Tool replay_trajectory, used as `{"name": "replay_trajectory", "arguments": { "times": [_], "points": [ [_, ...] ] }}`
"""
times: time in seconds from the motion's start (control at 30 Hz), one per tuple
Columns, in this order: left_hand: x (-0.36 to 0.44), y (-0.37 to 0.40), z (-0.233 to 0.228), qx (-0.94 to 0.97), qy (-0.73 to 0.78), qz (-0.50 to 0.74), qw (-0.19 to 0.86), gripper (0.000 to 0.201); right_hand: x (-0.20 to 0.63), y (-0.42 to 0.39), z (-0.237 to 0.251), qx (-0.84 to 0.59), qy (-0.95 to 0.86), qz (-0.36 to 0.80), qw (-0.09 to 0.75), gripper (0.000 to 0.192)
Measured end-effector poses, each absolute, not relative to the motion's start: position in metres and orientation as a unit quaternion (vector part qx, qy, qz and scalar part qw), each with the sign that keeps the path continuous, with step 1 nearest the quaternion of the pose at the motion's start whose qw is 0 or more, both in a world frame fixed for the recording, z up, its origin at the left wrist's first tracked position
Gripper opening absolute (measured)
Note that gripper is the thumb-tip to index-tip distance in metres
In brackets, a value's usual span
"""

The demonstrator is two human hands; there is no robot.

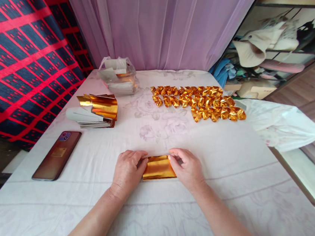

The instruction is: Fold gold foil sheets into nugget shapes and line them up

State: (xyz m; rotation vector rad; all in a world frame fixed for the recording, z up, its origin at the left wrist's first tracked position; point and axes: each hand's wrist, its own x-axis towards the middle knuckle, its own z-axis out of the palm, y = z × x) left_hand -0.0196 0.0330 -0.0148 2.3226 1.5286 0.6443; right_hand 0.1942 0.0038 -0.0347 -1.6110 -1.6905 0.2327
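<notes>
A sheet of shiny gold foil paper, folded into a flat rectangle, lies on the table in front of me. My left hand pinches its upper left corner between thumb and fingers. At the opposite upper corner, my right hand grips the paper the same way. Farther off to the right, several folded gold paper ingots sit in uneven rows. To the left stands a bent stack of gold and white paper sheets.
A phone lies face down at the left. Behind the stack is a clear plastic bag of more paper. The floral tablecloth covers the table. A white plastic bag hangs at the right edge, beside cluttered shelves.
</notes>
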Motion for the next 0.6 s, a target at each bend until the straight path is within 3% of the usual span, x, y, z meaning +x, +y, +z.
{"name": "replay_trajectory", "arguments": {
  "times": [0.6],
  "points": [
    [-0.0156,0.0382,-0.0141,0.801,0.551,0.179,0.15,0.02,0.1924,0.0058,-0.035,-0.654,-0.682,0.065,0.321,0.01]
  ]
}}
